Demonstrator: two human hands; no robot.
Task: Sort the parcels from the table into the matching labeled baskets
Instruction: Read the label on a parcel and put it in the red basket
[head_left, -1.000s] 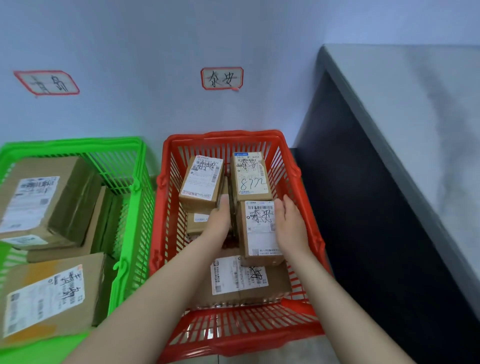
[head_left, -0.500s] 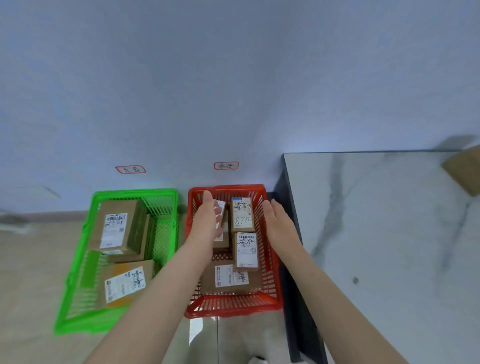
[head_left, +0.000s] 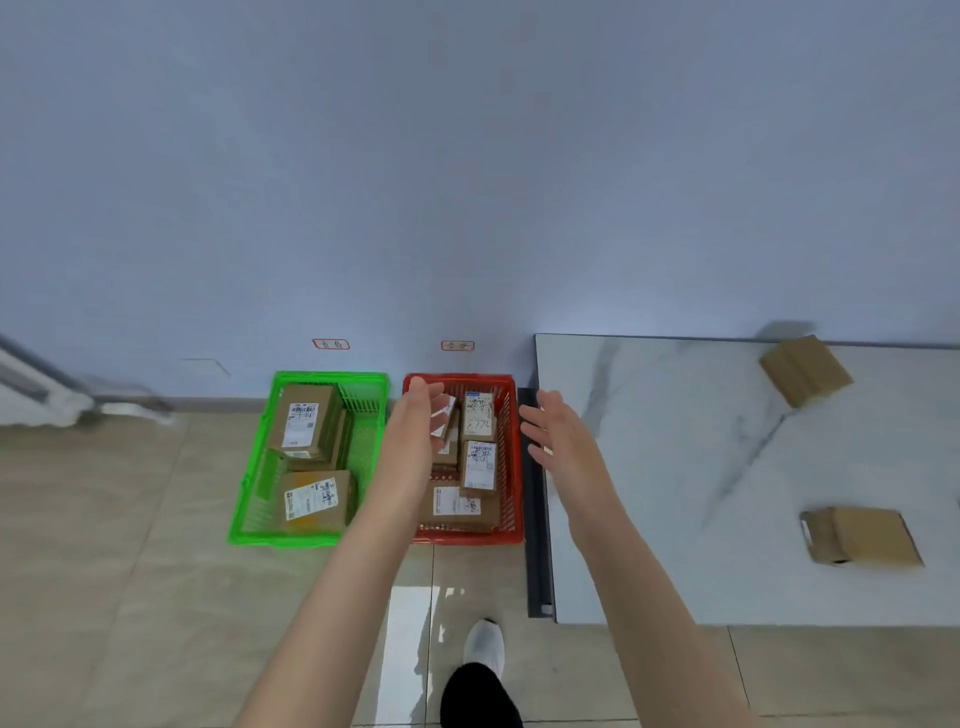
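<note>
Marble table: near parcel lies crosswise (far parcel diagonal).

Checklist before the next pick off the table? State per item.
1. Left hand free: ok, fingers relaxed, nothing held.
2. Right hand free: ok, open, between the red basket and the table.
3. Parcels left on the table: ok, a near parcel and a far parcel.
4. Their labels in view: not ok, only plain cardboard shows.
5. Wall signs readable: cannot tell, too small.
6. Room in the green basket: ok, bare floor shows along its right side.
</note>
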